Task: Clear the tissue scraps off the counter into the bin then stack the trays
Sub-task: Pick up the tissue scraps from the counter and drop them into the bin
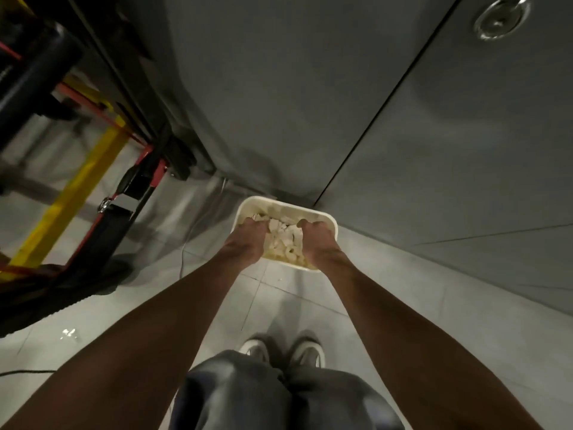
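Note:
A white rectangular bin point(328, 220) stands on the floor against the grey cabinet front, with a heap of white tissue scraps point(285, 240) inside. Both my arms reach straight down into it. My left hand point(246, 243) is over the bin's left half, fingers curled downward, with a bit of white scrap showing at the fingertips. My right hand point(316, 243) is over the right half, fingers curled under; the back of the hand hides whatever is in them. The counter and the trays are out of view.
Grey cabinet doors point(310, 88) rise behind the bin. A black, red and yellow frame point(93, 169) stands at the left, with a thin cable point(186, 243) on the tiles. A small white scrap point(68, 333) lies on the floor at left. My shoes point(280, 352) are below the bin.

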The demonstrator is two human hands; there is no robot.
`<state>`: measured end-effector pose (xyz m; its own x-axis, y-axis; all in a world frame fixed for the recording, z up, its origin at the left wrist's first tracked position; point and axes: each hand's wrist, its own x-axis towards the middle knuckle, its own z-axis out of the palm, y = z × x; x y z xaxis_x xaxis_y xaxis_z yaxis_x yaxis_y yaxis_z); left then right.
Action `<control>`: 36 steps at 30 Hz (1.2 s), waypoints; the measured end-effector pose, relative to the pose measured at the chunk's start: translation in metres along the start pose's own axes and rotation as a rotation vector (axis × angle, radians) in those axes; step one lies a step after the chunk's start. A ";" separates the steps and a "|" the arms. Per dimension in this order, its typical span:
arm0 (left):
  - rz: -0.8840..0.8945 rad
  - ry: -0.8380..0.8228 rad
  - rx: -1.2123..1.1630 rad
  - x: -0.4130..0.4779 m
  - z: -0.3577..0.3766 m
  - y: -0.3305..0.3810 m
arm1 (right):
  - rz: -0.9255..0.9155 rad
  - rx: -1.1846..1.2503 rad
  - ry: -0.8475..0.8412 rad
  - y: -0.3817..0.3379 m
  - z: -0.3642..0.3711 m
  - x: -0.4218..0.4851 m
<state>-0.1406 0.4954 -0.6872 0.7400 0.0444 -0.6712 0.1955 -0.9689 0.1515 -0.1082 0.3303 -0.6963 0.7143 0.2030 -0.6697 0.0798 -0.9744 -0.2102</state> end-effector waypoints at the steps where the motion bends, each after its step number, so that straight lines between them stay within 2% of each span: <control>1: -0.005 0.000 -0.008 -0.006 -0.004 -0.001 | 0.012 0.032 -0.009 -0.001 -0.005 -0.008; 5: 0.011 0.049 0.009 -0.053 -0.042 0.002 | 0.042 0.131 0.039 -0.011 -0.043 -0.066; 14: 0.083 0.234 -0.086 -0.226 -0.186 0.020 | -0.020 0.283 0.418 -0.052 -0.178 -0.254; 24: 0.178 0.450 -0.308 -0.422 -0.336 0.059 | -0.036 0.450 0.683 -0.073 -0.323 -0.457; 29: 0.282 0.537 -0.413 -0.460 -0.383 0.091 | 0.002 0.498 0.801 -0.050 -0.374 -0.515; 36: 0.415 0.576 -0.571 -0.449 -0.448 0.167 | 0.087 0.601 0.914 0.017 -0.435 -0.529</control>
<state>-0.1515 0.4229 -0.0354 0.9991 -0.0178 -0.0392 0.0170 -0.6735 0.7390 -0.1824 0.1645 -0.0363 0.9666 -0.2547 0.0293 -0.1709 -0.7252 -0.6670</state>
